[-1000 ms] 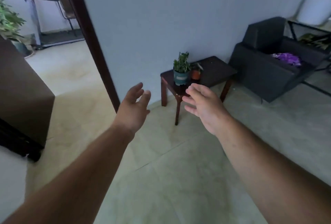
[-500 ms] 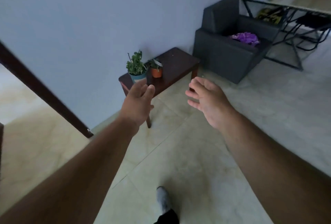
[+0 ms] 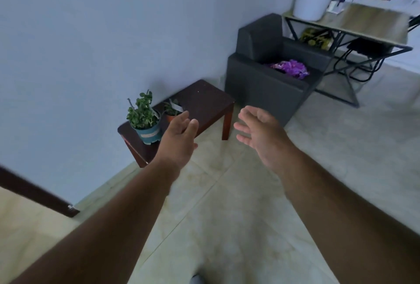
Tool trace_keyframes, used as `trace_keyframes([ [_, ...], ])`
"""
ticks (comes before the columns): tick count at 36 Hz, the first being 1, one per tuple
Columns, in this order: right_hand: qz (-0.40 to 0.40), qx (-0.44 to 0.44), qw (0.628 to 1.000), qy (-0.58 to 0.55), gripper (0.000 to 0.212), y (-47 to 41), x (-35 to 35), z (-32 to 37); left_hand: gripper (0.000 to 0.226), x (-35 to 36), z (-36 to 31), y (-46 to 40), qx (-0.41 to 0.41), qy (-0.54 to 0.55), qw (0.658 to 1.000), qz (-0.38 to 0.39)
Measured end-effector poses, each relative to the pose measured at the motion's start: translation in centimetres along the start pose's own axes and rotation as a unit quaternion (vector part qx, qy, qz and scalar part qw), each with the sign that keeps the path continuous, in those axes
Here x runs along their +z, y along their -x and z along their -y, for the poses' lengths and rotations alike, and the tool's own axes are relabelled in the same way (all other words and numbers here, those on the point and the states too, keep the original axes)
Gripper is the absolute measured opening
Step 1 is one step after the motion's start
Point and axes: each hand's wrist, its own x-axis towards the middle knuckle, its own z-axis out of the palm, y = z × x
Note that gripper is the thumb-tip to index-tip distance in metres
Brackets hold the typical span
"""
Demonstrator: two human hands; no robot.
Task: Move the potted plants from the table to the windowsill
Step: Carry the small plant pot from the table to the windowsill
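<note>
We reach for the plants, nothing picked up yet.
Our fingers (image 3: 184, 117) are spread loose and hold nothing; left hand (image 3: 179, 140) and right hand (image 3: 261, 133) hang short of the desk (image 3: 204, 99), where the blue-potted plant (image 3: 145, 122) and small orange pot (image 3: 171, 116) stand. Next, we judge, close in and grip a pot.

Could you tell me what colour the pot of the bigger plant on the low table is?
The pot is teal-blue with a pale band, seen in the head view.

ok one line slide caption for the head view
Both empty hands, left and right, reach toward two potted plants on a dark low table.
</note>
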Motion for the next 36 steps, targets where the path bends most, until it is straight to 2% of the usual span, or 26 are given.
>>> trace_keyframes([
  [11,0.051,0.028,0.998,-0.015,0.053,-12.8,-2.0,1.2,0.049,4.8,-0.7,-10.7,-0.012,-0.004,0.999,-0.051],
  [18,0.095,0.027,0.995,-0.022,0.052,-23.8,-6.3,2.3,0.050,10.8,-1.4,-18.0,-0.023,-0.027,0.994,-0.106],
  [24,0.137,0.049,0.989,-0.003,0.054,-32.0,-8.6,2.6,0.050,15.1,-1.7,-22.7,-0.054,0.007,0.987,-0.153],
  [36,0.215,0.098,0.971,0.026,0.051,-43.6,-2.8,0.8,0.046,12.9,1.2,-31.0,-0.124,0.031,0.960,-0.250],
])
